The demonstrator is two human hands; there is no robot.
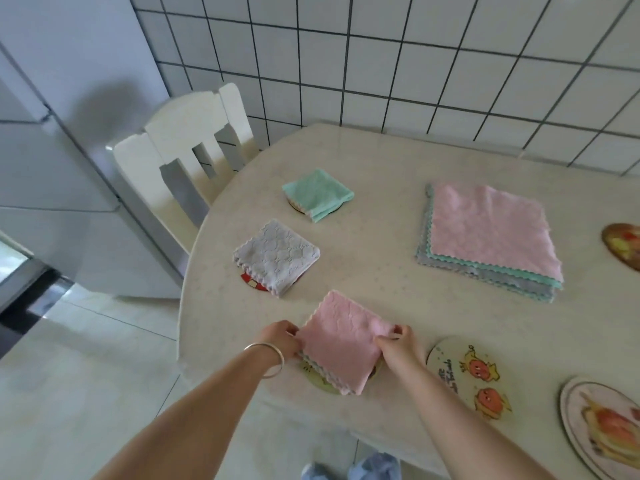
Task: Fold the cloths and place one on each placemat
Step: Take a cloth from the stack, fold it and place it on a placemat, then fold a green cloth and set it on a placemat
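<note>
A folded pink cloth (341, 341) lies over a round placemat (318, 377) near the table's front edge. My left hand (282, 337) pinches its left edge and my right hand (398, 344) pinches its right edge. Farther back, a folded grey cloth (277, 256) covers a red-patterned placemat (252, 283). Beyond it, a folded green cloth (317, 194) rests on another placemat (298, 206). A stack of unfolded cloths (485, 233), pink on top, sits at the middle right. Uncovered placemats lie at the front right: one with cartoon figures (467, 375), one with fruit (602, 427), and one at the right edge (623, 245).
The pale oval table (381, 244) stands against a white tiled wall (381, 64). A white chair (194, 147) is tucked in at the far left. A white fridge (52, 133) and pale floor tiles fill the left side.
</note>
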